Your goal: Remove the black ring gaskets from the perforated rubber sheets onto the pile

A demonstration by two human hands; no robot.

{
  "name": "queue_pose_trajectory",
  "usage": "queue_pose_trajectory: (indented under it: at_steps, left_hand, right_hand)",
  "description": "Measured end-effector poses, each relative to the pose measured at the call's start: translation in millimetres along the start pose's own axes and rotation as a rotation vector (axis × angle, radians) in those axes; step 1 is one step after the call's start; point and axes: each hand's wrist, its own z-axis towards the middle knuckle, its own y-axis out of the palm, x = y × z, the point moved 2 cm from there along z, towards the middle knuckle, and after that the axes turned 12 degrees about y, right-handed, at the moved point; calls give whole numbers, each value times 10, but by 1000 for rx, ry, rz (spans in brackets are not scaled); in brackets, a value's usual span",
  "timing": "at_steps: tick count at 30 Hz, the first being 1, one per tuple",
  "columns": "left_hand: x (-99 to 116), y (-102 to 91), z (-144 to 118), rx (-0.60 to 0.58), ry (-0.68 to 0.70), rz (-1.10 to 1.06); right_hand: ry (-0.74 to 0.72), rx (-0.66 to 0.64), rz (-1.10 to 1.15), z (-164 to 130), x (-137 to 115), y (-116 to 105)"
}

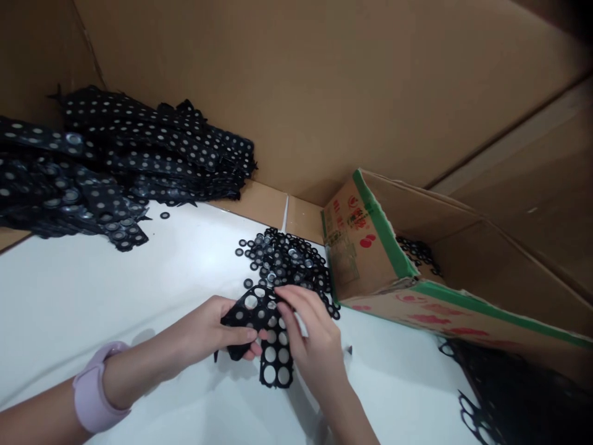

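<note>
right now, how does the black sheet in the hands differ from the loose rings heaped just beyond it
The held sheet is one connected piece with rows of round holes; the loose rings are small separate pieces. The held sheet is bent in the left hand; the loose rings lie mostly heaped on the white table. Both are black.

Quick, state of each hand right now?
Left hand: closed, holding the black sheet.
Right hand: at the sheet's edge; whether it's pinching cannot be told.
</note>
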Motion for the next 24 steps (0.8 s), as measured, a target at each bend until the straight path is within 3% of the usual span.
queue_pose_trajectory:
  at_steps: [3, 7, 10, 14, 19, 24]
  left_hand:
    - [12, 11, 0, 14, 22, 64]
    - [26, 33, -13, 42, 71, 207]
    - [36, 53, -23, 23, 108, 278]
    - [81, 71, -23, -12, 157, 302]
    - [141, 81, -5, -46, 159, 182]
    - [101, 64, -1, -69, 142, 19]
  right_hand:
    - [-78, -97, 67, -24, -85, 47]
    - [-1, -168, 125, -62, -112, 98]
    - [134, -221, 174, -77, -120, 112]
    - [323, -171, 178, -66, -105, 106]
    - [566, -57, 328, -40, -95, 92]
    - [637, -15, 445, -52, -159, 120]
